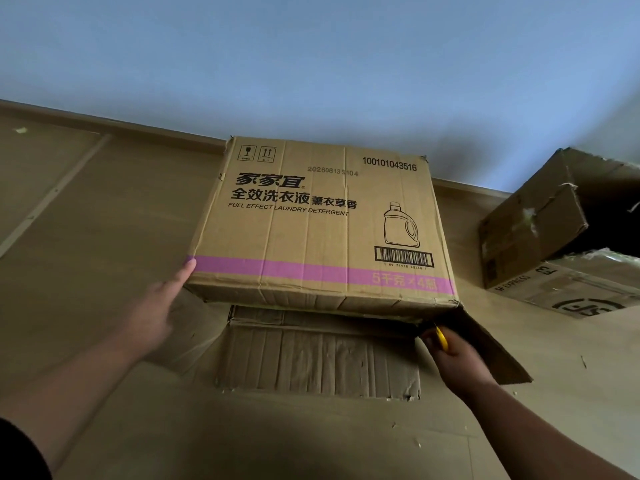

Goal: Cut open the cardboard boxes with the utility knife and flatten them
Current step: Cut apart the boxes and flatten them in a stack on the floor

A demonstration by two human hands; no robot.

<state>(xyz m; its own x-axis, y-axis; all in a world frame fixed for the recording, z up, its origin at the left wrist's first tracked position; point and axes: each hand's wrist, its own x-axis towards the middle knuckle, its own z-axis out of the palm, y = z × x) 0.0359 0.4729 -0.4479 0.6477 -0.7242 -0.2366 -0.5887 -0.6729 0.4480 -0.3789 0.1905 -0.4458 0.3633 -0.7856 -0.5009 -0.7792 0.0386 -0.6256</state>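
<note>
A brown laundry-detergent box [311,230] with black print and a pink stripe lies on its side in the middle of the floor. Its open end faces me, with one flap [318,358] spread flat on the floor and another flap [491,344] standing out at the right. My left hand [162,306] presses with straight fingers against the box's lower left corner. My right hand [453,358] grips a yellow utility knife [441,337], whose tip is at the box's lower right corner where the right flap joins.
Flattened cardboard sheets [104,237] cover the floor. At the right stand an open, torn box [540,216] and a lower SF Express box [581,292]. A pale blue wall [311,64] rises behind them.
</note>
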